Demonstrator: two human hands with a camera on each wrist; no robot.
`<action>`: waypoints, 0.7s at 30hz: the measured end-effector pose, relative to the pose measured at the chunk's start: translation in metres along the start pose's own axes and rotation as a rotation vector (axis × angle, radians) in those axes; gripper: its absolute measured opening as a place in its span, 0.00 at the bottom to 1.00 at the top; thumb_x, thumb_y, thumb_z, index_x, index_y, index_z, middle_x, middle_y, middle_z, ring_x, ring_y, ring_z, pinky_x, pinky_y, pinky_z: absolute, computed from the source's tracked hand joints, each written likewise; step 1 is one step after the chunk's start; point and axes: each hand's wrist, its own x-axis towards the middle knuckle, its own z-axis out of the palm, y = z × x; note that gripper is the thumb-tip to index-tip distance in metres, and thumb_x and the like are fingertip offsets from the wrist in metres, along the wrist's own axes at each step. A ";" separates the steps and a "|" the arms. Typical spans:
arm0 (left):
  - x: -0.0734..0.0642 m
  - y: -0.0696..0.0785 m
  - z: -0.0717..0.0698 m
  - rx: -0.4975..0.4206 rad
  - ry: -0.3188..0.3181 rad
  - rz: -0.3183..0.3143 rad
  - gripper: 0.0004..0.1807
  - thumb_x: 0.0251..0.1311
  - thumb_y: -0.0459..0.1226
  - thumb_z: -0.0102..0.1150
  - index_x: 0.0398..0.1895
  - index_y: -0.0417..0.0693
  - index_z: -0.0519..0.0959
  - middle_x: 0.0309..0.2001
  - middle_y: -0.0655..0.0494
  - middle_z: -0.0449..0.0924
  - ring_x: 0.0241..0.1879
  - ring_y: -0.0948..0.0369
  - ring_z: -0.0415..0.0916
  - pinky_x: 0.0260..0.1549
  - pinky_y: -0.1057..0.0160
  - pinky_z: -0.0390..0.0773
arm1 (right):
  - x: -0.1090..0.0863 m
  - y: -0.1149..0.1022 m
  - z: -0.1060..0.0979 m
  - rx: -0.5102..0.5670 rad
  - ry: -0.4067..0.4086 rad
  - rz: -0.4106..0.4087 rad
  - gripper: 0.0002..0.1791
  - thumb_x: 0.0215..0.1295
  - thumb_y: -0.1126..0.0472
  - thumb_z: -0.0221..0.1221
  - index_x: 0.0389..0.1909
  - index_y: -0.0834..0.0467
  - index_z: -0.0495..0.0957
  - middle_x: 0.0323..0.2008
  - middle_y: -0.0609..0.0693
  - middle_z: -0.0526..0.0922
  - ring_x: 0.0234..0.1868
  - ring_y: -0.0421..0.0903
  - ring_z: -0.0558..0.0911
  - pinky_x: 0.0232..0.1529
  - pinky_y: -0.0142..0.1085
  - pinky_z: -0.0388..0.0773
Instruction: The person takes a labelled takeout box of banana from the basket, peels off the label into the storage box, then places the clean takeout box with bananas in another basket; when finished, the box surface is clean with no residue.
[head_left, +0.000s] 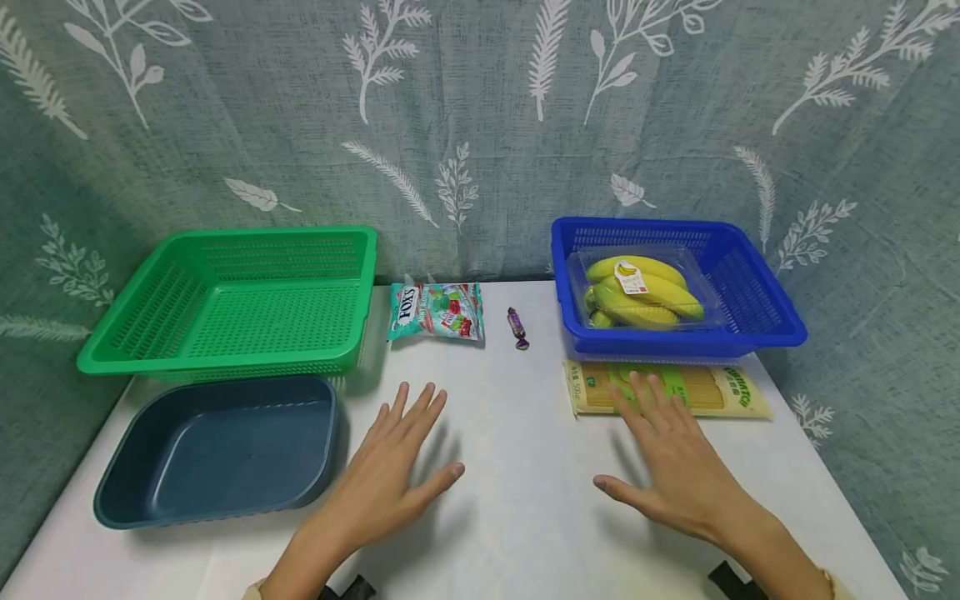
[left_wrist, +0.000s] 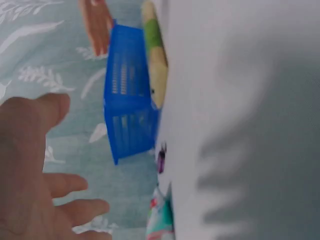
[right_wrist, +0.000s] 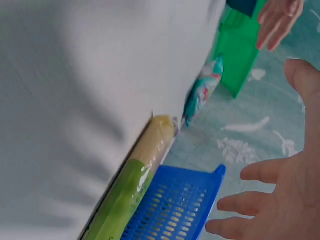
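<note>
Both hands hover above the white table with fingers spread, holding nothing. In the head view my left hand (head_left: 390,475) is between the dark blue basin (head_left: 225,450) and the table's middle. My right hand (head_left: 675,467) is just in front of a pack of noodles (head_left: 720,392), its fingertips overlapping the pack in that view. A teal FOX'S candy bag (head_left: 437,312) lies beyond the left hand. Right of it is a small purple wrapped candy (head_left: 517,328). Bananas (head_left: 637,292) in a clear plastic box sit inside the blue basket (head_left: 675,343).
A green basket (head_left: 225,367) stands at the back left, behind the basin. A grey-green curtain (head_left: 480,167) with white leaf prints hangs around the back and sides of the table (head_left: 525,517). The noodle pack lies along the blue basket's front.
</note>
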 end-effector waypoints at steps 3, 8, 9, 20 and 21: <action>0.008 0.004 0.002 -0.138 0.035 -0.037 0.42 0.66 0.58 0.58 0.78 0.52 0.59 0.75 0.56 0.59 0.76 0.51 0.47 0.67 0.40 0.58 | 0.001 0.002 -0.005 0.057 -0.001 0.043 0.57 0.61 0.30 0.61 0.80 0.55 0.47 0.78 0.60 0.47 0.77 0.62 0.47 0.72 0.59 0.47; 0.024 0.009 0.001 -0.347 0.106 -0.088 0.36 0.63 0.48 0.66 0.73 0.54 0.67 0.68 0.56 0.71 0.68 0.55 0.67 0.60 0.45 0.72 | 0.005 0.007 -0.017 0.164 0.032 0.117 0.54 0.62 0.34 0.63 0.80 0.52 0.48 0.77 0.59 0.53 0.74 0.63 0.56 0.63 0.66 0.61; 0.027 0.010 0.001 -0.383 0.118 -0.090 0.34 0.63 0.46 0.67 0.72 0.54 0.68 0.66 0.57 0.73 0.66 0.56 0.70 0.58 0.47 0.74 | 0.006 0.009 -0.020 0.184 0.044 0.130 0.54 0.62 0.35 0.63 0.80 0.52 0.48 0.77 0.58 0.54 0.74 0.63 0.57 0.62 0.66 0.62; 0.062 0.011 0.005 -0.579 0.171 -0.164 0.25 0.66 0.40 0.65 0.66 0.53 0.74 0.50 0.60 0.83 0.48 0.62 0.82 0.39 0.58 0.82 | 0.021 0.041 -0.053 0.240 0.189 0.196 0.48 0.66 0.44 0.65 0.79 0.54 0.52 0.72 0.66 0.62 0.67 0.71 0.64 0.57 0.70 0.63; 0.066 0.012 0.005 -0.595 0.171 -0.172 0.25 0.66 0.40 0.65 0.66 0.53 0.74 0.50 0.60 0.83 0.47 0.62 0.82 0.40 0.57 0.82 | 0.023 0.045 -0.057 0.247 0.195 0.207 0.47 0.66 0.44 0.64 0.79 0.54 0.53 0.72 0.67 0.62 0.67 0.72 0.64 0.57 0.70 0.62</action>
